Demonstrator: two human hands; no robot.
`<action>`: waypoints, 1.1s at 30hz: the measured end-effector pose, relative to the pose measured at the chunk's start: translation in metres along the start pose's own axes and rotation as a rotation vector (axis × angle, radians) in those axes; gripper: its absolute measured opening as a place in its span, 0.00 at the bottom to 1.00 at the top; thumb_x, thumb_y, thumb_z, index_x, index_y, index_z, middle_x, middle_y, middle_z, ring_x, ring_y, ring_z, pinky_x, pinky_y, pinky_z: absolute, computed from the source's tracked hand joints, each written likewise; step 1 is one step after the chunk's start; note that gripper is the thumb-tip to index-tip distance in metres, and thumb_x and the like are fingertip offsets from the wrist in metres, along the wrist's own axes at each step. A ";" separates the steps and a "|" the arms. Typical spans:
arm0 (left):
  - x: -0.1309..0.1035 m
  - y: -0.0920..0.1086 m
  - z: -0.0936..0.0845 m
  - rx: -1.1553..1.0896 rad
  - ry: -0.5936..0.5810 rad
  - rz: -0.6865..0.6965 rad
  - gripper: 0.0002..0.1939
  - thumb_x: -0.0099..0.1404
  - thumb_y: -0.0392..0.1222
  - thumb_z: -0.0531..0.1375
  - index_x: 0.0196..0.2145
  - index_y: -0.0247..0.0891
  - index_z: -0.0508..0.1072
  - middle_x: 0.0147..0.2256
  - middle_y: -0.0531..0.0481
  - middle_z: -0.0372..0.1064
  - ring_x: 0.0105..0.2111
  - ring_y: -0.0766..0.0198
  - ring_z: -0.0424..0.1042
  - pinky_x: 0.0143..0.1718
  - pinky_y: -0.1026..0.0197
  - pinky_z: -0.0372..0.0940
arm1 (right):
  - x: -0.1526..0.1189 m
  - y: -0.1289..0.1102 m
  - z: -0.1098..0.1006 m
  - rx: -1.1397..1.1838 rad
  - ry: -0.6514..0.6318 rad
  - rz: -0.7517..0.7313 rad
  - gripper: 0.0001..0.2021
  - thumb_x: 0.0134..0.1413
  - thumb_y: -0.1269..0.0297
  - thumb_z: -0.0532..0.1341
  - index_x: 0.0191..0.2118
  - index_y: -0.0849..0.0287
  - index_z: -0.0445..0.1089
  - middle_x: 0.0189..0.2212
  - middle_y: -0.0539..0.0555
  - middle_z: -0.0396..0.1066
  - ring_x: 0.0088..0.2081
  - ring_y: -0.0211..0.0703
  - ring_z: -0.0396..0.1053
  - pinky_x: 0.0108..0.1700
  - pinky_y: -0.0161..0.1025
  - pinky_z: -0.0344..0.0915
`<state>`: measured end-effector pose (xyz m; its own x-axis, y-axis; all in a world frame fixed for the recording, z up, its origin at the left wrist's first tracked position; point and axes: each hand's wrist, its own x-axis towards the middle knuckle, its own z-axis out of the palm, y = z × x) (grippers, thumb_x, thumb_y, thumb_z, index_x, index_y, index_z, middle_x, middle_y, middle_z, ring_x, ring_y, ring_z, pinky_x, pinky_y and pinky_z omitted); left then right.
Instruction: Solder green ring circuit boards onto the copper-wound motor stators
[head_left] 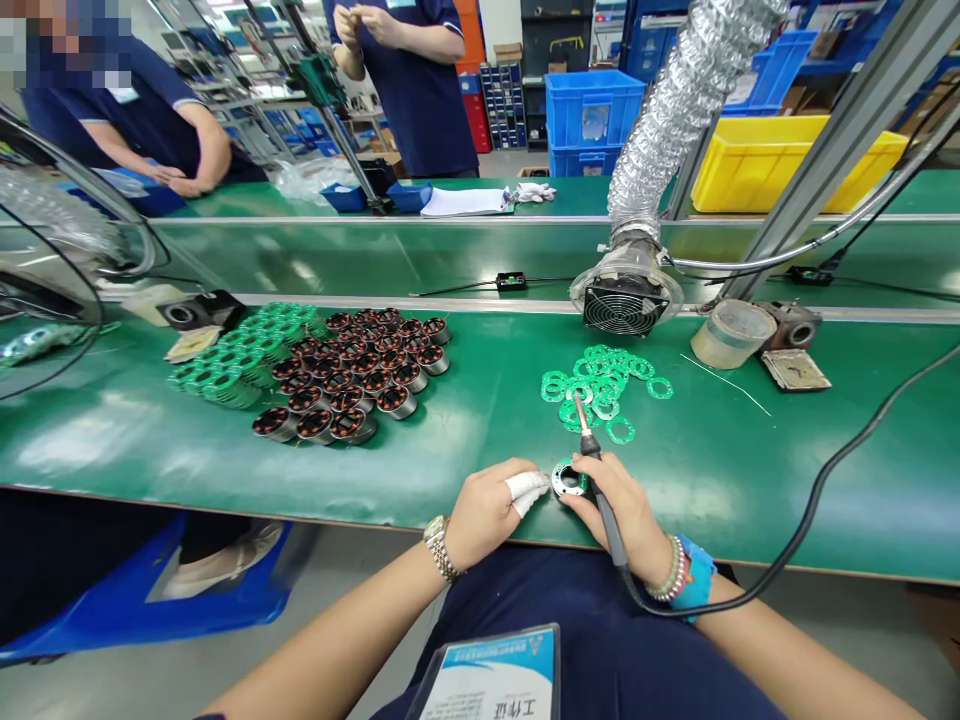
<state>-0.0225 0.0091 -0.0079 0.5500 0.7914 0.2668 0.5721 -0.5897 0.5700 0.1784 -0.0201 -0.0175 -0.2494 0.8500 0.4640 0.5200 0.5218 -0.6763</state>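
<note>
Near the table's front edge, my right hand (626, 505) is closed around a soldering iron (600, 475), whose tip points away from me, and its thumb and a finger also pinch a round ring board (568, 478). My left hand (499, 505) is closed just left of that board, with white wraps on its fingertips; what lies between them, if anything, is too small to make out. Loose green ring boards (607, 375) lie beyond the iron's tip. Several copper-wound motor stators (360, 370) stand in rows at left, beside stacked green boards (247, 350).
A fume duct with a fan (626, 305) hangs over the table (480, 400). At right are a round tub (731, 333), a sponge holder (796, 368) and the iron's black cable (810, 500). Two people are across the bench.
</note>
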 end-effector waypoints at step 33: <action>0.020 0.021 0.016 -0.824 -0.158 -0.643 0.14 0.60 0.48 0.55 0.39 0.35 0.64 0.25 0.54 0.65 0.21 0.69 0.67 0.20 0.67 0.63 | 0.004 0.007 -0.019 0.123 -0.122 0.077 0.16 0.55 0.68 0.59 0.50 0.55 0.61 0.43 0.55 0.68 0.43 0.44 0.68 0.45 0.40 0.66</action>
<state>0.0099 0.0104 -0.0028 0.3968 0.8514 -0.3431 0.2265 0.2714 0.9354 0.1961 -0.0150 -0.0096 -0.3136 0.8866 0.3401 0.4398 0.4531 -0.7755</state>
